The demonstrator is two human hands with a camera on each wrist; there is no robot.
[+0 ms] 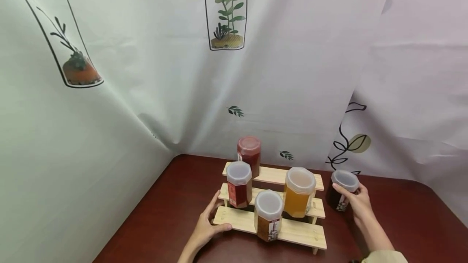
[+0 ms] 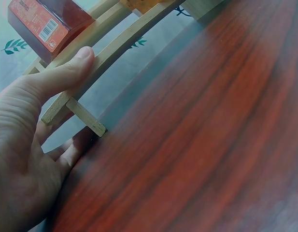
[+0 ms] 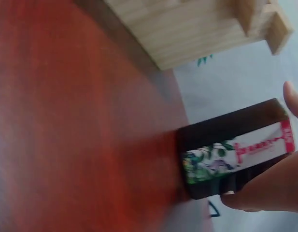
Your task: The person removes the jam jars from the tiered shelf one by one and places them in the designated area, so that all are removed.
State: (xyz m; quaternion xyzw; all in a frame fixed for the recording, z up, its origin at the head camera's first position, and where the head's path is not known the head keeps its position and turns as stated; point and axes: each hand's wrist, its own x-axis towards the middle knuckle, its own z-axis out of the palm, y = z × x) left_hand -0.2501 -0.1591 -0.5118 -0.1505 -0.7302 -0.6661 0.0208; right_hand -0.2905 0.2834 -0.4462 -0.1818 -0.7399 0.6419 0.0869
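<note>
A three-step wooden display stand (image 1: 237,218) stands on the table, and my left hand (image 1: 206,225) grips its left end. In the left wrist view, the thumb (image 2: 66,72) lies over the front plank while the other fingers reach beneath it. To the right of the stand, my right hand (image 1: 356,202) holds a dark jar (image 1: 333,198) with a translucent lid, fingers and thumb around its upper part. The jar is upright, its base at the tabletop; its white and pink label (image 3: 240,152) shows in the right wrist view.
On the stand are a red jar (image 1: 252,161) on the top step, a dark red jar (image 1: 239,192) and an orange jar (image 1: 297,200) on the middle one, and a brown jar (image 1: 265,226) on the lowest. A patterned white cloth (image 1: 292,92) hangs behind the dark red-brown table (image 1: 157,214).
</note>
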